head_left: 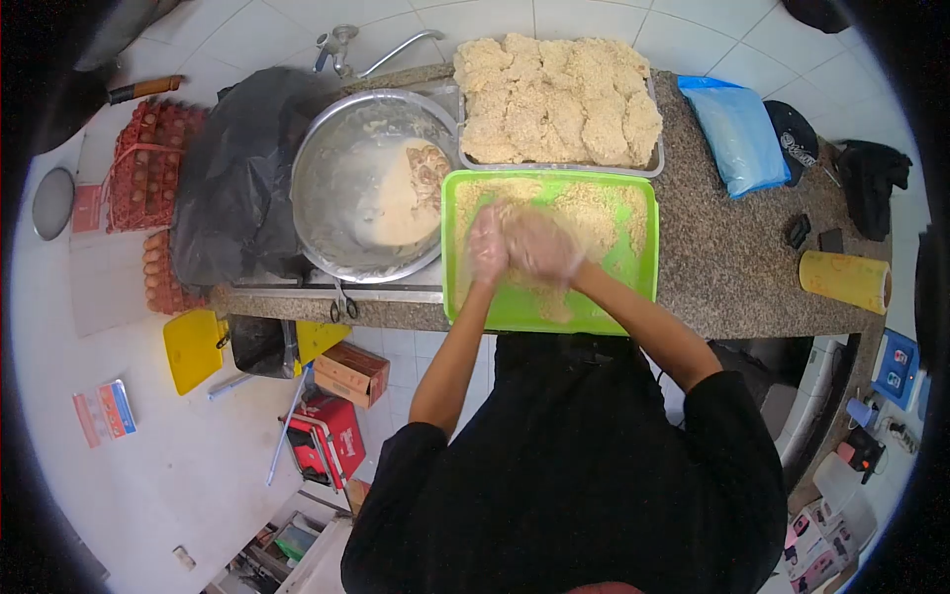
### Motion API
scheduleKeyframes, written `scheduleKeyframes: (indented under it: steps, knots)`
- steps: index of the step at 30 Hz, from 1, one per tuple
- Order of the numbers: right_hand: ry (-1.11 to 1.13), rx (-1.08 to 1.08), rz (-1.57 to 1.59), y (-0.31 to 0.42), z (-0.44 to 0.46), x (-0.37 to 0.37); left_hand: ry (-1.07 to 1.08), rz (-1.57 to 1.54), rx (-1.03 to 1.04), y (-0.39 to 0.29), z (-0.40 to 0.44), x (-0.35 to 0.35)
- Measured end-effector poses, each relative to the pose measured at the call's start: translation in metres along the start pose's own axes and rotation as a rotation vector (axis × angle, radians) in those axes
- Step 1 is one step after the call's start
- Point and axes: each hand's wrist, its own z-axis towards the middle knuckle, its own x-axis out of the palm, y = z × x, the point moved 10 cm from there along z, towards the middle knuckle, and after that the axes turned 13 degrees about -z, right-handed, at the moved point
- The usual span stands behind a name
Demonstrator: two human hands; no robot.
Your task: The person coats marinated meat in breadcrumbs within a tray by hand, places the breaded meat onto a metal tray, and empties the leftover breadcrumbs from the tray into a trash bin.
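Observation:
A green tray holding pale crumbs lies on the counter in front of me. Over its left half are both my hands in clear plastic gloves, close together. My left hand is at the tray's left side, and my right hand is just beside it, blurred by motion. Whatever lies between or under them is hidden. Behind the green tray, a metal tray is piled with crumb-coated pieces. To the left, a large steel bowl contains pale batter with some pieces in it.
A faucet stands behind the bowl. Black plastic and egg trays are on the left, scissors at the front edge. On the right lie a blue-white bag, a cap and a yellow roll.

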Motion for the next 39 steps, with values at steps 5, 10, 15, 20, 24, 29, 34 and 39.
scheduleKeyframes:
  steps: [5, 10, 15, 20, 24, 29, 34, 39]
  knots:
    - [0.144, -0.063, -0.084, 0.008, -0.053, -0.05, 0.153, 0.209, 0.162, -0.025, -0.038, 0.006]
    - [-0.218, 0.437, -0.334, -0.079, -0.063, -0.03, 0.16, 0.839, 0.376, -0.033, -0.048, 0.074]
    - [-0.096, 0.337, -0.228, -0.056, -0.091, -0.038, 0.423, 0.906, 0.041, -0.015, -0.058, 0.084]
    - [-0.135, 0.367, -0.343, -0.042, -0.093, -0.047, 0.537, 0.919, -0.029, 0.029, -0.079, 0.094]
    - [-0.109, 0.355, -0.346, -0.056, -0.085, -0.029, 0.272, 0.837, 0.048, 0.02, -0.046, 0.074]
    - [-0.079, 0.373, -0.296, -0.086, -0.061, -0.017, 0.195, 0.873, -0.014, -0.021, 0.011, 0.062]
    - [-0.115, 0.476, -0.349, -0.056, -0.08, -0.028, 0.091, 0.905, 0.204, -0.024, -0.022, 0.068]
    - [-0.107, 0.412, -0.319, -0.06, -0.082, -0.029, 0.433, 0.809, -0.167, -0.021, -0.027, 0.075]
